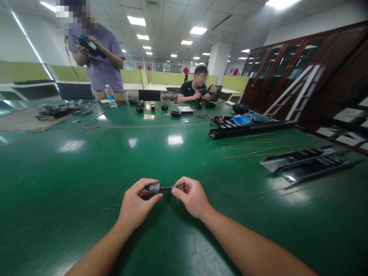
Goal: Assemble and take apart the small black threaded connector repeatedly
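A short grey metal cylinder with a thin dark shaft (165, 188) is held level just above the green table; its exact kind does not show. My left hand (134, 205) grips the cylinder end between thumb and fingers. At the other end of the shaft, my right hand (193, 196) pinches the tip with its thumb and curled fingers. Those fingers partly cover that tip.
The green table (86, 168) reaches far forward. Black metal rails (250, 128), thin brass-coloured rods (253, 149) and metal channels (310, 165) lie at right. Small black boxes (175, 114) and a water bottle (109, 96) stand farther back. Two people handle devices across the table.
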The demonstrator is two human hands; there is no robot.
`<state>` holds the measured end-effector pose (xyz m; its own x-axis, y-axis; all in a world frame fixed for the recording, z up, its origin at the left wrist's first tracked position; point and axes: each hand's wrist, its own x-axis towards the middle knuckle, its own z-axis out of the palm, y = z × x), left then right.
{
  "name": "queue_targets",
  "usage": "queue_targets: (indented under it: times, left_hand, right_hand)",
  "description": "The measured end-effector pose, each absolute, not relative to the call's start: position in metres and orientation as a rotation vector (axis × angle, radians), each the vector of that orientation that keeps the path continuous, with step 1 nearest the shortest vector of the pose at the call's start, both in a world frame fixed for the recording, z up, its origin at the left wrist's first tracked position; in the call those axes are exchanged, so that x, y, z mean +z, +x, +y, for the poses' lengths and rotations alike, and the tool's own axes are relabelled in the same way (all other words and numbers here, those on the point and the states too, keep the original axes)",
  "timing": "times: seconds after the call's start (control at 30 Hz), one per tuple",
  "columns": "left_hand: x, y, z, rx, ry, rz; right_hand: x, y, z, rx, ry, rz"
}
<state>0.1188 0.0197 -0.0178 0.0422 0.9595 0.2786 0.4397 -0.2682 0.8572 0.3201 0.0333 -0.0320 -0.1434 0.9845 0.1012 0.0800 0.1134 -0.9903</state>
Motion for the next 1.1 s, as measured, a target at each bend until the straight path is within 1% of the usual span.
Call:
queue_targets:
  times: [0.23, 0.47, 0.63, 0.87, 1.0, 1.1]
  left_hand:
    - [-0.017, 0.119, 0.019, 1.208, 1.758, 1.425]
    - [-0.017, 0.119, 0.023, 1.140, 1.638, 1.560]
    - [-0.020, 0.117, 0.030, 1.239, 1.339, 1.366]
    - [-0.031, 0.104, 0.043, 1.364, 1.063, 1.263]
    - [-0.030, 0.105, 0.043, 1.406, 1.014, 1.243]
    - [-0.017, 0.102, 0.037, 1.354, 1.050, 1.298]
  right_hand:
    - [-0.029, 0.320, 0.033, 1.177, -1.127, -1.426]
    - [-0.032, 0.321, 0.038, 1.308, -1.054, -1.241]
    - [-0.037, 0.319, 0.041, 1.375, -1.006, -1.152]
    - [-0.038, 0.318, 0.042, 1.352, -1.017, -1.258]
    - [-0.040, 0.319, 0.044, 1.340, -1.028, -1.290]
    - [-0.040, 0.319, 0.044, 1.344, -1.023, -1.295]
